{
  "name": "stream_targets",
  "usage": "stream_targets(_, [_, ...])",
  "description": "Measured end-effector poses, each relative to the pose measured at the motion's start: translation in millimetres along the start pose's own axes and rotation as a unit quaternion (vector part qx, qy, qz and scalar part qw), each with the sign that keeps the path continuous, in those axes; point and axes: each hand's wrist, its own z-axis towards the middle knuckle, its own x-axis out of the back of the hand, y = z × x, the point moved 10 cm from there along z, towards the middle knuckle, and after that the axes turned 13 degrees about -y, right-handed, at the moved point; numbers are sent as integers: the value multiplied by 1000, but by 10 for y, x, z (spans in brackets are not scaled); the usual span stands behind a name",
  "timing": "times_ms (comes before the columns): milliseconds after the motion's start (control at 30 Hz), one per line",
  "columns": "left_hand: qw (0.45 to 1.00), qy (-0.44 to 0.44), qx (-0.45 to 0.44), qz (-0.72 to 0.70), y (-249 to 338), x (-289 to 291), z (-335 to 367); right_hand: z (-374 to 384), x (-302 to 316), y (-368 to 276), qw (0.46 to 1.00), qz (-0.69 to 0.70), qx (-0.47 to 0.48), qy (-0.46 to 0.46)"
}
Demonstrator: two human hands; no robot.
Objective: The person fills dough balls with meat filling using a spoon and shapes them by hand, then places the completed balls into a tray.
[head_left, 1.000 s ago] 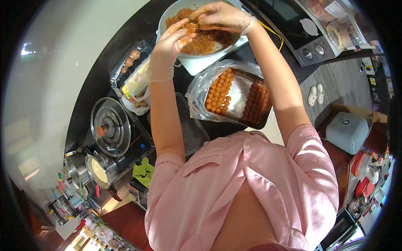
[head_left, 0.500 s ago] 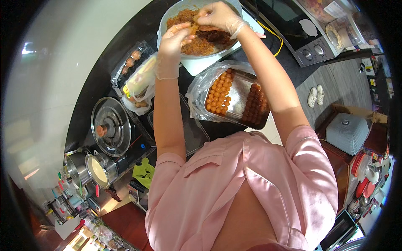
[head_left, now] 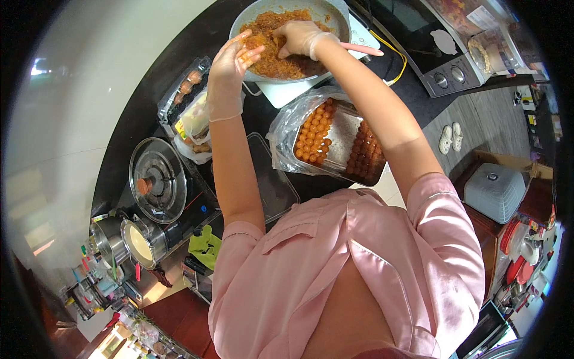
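A light grey pan (head_left: pixel 339 18) with a pink handle holds a brown, moist shredded filling (head_left: pixel 293 70). My right hand (head_left: pixel 302 39), in a clear plastic glove, reaches into the filling and has its thumb and fingers around some of it; the fingertips are partly buried. Also gloved, my left hand (head_left: pixel 227 64) is at the pan's left rim with its fingers stretched out and apart, next to the filling. Closer to me, a metal tray (head_left: pixel 342 134) in a clear plastic bag carries rows of glossy orange balls (head_left: pixel 312 134) and darker reddish-brown balls (head_left: pixel 366 152).
Under the pan is a white cooker (head_left: pixel 281 94). Left on the black counter are an egg carton (head_left: pixel 185 87), a bagged package (head_left: pixel 194 116), a glass lid (head_left: pixel 158 179) and a pot of pale liquid (head_left: pixel 140 244). A microwave (head_left: pixel 445 75) and yellow cable (head_left: pixel 397 66) are at right.
My hands have parted from a pinch over the pan. The left has shifted left with its fingers spreading; the right has lowered into the filling. The pan has shifted slightly right, its handle now showing more.
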Motion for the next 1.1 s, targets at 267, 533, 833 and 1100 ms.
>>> stream_targets(267, [1000, 21, 1, -6, 17, 80, -84, -36, -164, -101, 984, -167, 64, -15])
stream_targets(533, [1000, -8, -12, -4, 53, -100, -32, 1, -43, 433, 947, 306, 14, 95])
stream_targets(833, [999, 5, -8, -35, 77, -59, -80, -244, 153, -15, 997, -15, -47, 61])
stream_targets(1100, [1000, -15, -11, -19, 89, -188, -44, -421, 84, 533, 843, 530, 15, 90])
